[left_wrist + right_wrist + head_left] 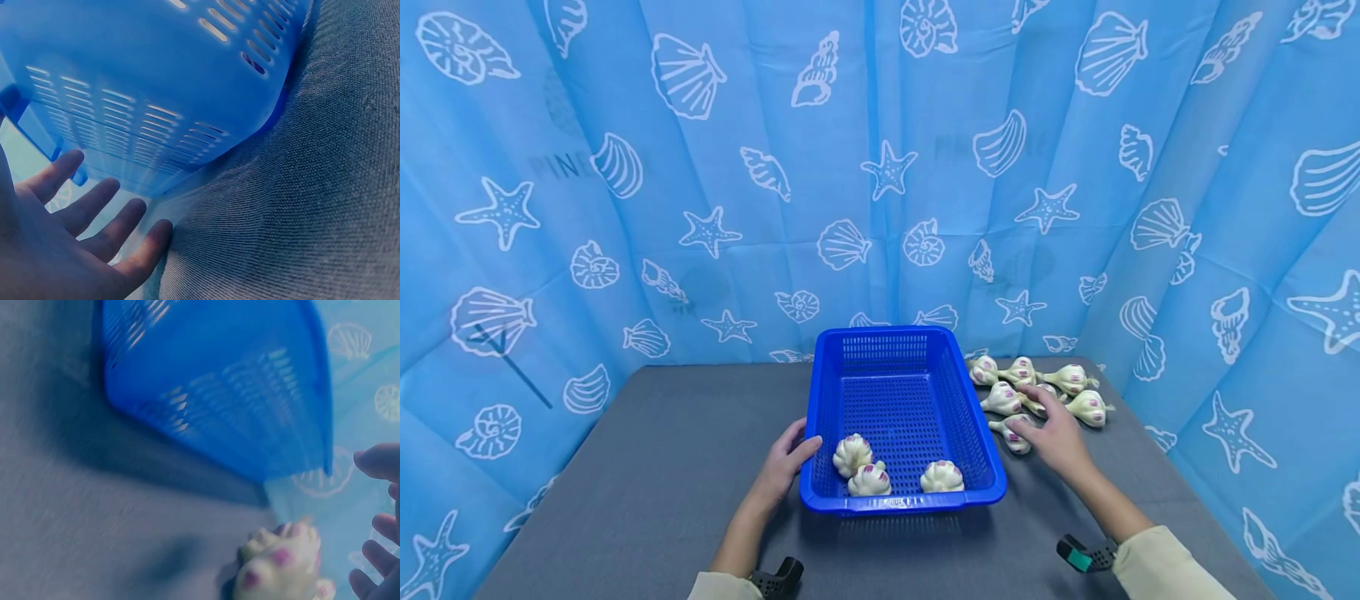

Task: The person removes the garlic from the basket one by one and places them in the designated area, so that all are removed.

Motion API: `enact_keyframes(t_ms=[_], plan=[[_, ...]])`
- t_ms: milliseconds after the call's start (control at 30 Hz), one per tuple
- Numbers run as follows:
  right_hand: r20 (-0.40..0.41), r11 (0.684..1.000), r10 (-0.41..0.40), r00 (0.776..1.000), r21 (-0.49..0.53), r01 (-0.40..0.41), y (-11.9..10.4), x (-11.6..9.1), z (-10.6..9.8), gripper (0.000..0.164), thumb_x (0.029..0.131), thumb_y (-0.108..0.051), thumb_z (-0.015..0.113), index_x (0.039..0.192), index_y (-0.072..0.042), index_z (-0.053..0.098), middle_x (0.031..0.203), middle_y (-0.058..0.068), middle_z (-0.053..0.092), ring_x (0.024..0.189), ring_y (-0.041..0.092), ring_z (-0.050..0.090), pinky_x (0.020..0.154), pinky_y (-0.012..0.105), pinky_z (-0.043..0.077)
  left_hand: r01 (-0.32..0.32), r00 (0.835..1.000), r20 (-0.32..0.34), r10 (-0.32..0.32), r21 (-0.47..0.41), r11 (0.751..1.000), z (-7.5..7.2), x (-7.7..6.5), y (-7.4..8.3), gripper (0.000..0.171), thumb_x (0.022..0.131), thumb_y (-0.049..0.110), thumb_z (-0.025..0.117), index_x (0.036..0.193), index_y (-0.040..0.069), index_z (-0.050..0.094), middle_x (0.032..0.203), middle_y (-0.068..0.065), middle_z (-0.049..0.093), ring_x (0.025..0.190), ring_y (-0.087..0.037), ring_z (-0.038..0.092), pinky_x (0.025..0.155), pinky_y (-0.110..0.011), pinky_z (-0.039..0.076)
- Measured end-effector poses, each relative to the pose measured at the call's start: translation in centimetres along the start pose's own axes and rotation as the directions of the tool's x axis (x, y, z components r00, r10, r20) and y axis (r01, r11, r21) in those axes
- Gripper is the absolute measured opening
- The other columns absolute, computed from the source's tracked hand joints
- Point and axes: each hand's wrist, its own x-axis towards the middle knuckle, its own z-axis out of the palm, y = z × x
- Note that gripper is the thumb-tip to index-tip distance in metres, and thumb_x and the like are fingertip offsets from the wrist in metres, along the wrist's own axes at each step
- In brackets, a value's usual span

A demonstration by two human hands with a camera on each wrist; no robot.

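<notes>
A blue plastic basket (904, 498) with slotted sides stands on the table, three garlic bulbs (942, 477) lying at its near end. At its left side is my left hand (781, 468), the thumb at the rim and the other fingers outside. These fingers look straight and spread in the left wrist view, below the rim. To the basket's right lies a group of several garlic bulbs (1002, 399). Over this group my right hand (1060, 435) hovers with spread fingers and nothing visible between them; it partly hides some bulbs. One bulb (281, 565) shows near it in the right wrist view.
A grey cloth covers the table (700, 442). Behind and along both sides hangs a blue curtain (760, 208) with white shell and starfish prints. Black bands sit at both wrists, near the pale sleeves (1165, 567).
</notes>
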Motion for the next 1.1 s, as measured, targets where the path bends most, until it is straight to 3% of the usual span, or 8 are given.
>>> enact_keyframes(t_ms=[267,700,933,1100], plan=[[0.071,0.994,-0.058,0.996,0.093,0.051,-3.0,1.3,-0.1,0.052,0.089,-0.014,0.072,0.134,0.001,0.051,0.132,0.024,0.052,0.122,0.041,0.047,0.097,0.059,0.040,-0.018,1.000,0.005,0.018,-0.028,0.999,0.1,-0.1,0.2,0.055,0.097,0.031,0.056,0.144,0.004,0.042,0.139,-0.023,0.048,0.126,-0.040,0.047,0.098,-0.057,0.042],[0.162,0.976,-0.170,0.972,0.163,0.143,-5.3,3.3,0.7,0.047,0.087,-0.005,0.072,0.130,0.002,0.055,0.125,0.024,0.059,0.111,0.043,0.059,0.088,0.057,0.048,-0.011,1.000,0.002,0.011,-0.025,1.000,0.0,0.0,0.2,0.057,0.097,0.032,0.056,0.144,0.004,0.042,0.140,-0.024,0.047,0.126,-0.041,0.047,0.097,-0.058,0.042],[0.309,0.968,-0.197,0.930,0.210,0.135,-7.8,3.9,1.1,0.044,0.090,-0.007,0.069,0.130,0.003,0.053,0.123,0.027,0.059,0.100,0.039,0.065,0.079,0.046,0.055,-0.008,1.000,0.002,0.008,-0.020,1.000,0.1,-0.1,0.1,0.055,0.097,0.029,0.055,0.144,0.003,0.041,0.140,-0.024,0.047,0.125,-0.041,0.047,0.096,-0.058,0.044],[0.396,0.968,-0.210,0.894,0.210,0.134,-7.4,5.1,1.7,0.042,0.092,-0.013,0.068,0.130,-0.002,0.055,0.119,0.020,0.062,0.097,0.032,0.066,0.078,0.043,0.056,-0.011,1.000,0.005,0.011,-0.021,1.000,0.1,-0.1,0.1,0.056,0.097,0.032,0.055,0.144,0.004,0.041,0.140,-0.024,0.047,0.126,-0.041,0.047,0.097,-0.058,0.042]])
